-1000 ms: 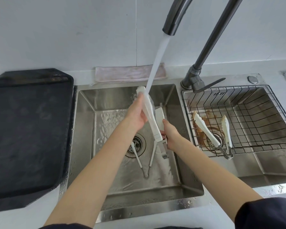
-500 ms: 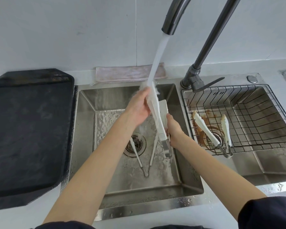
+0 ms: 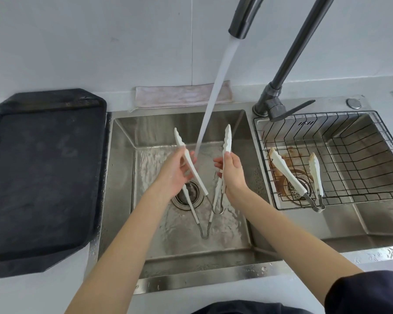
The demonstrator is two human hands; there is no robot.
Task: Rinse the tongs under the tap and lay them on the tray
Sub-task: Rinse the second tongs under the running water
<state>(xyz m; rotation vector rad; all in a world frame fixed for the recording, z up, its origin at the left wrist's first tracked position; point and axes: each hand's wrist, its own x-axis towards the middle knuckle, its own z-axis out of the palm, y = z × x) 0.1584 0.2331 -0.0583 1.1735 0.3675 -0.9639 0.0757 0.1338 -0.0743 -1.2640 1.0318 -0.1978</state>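
Two white arms of the tongs (image 3: 192,165) stand spread in a V at the centre of the frame, tips up, over the left sink (image 3: 123,177). The left hand (image 3: 176,172) grips the left arm across its fingers; the right hand (image 3: 233,171) pinches the right arm between thumb and fingers. The metal hinge end hangs low, just below the hands. The stream (image 3: 216,87) falls from the tap (image 3: 243,19) at the upper centre and passes between the two arms, close to the left-hand fingers. A second pair (image 3: 204,223) lies flat on the wet sink floor, beside the drain (image 3: 186,196). To the right, a wire basket (image 3: 349,155) sits in the right sink and holds a third, soiled pair (image 3: 290,180), with brown stains under it. A black tray (image 3: 43,177) rests on the worktop (image 3: 21,295) at the left of the frame. A folded cloth (image 3: 179,96) lies behind the left sink, against the wall.
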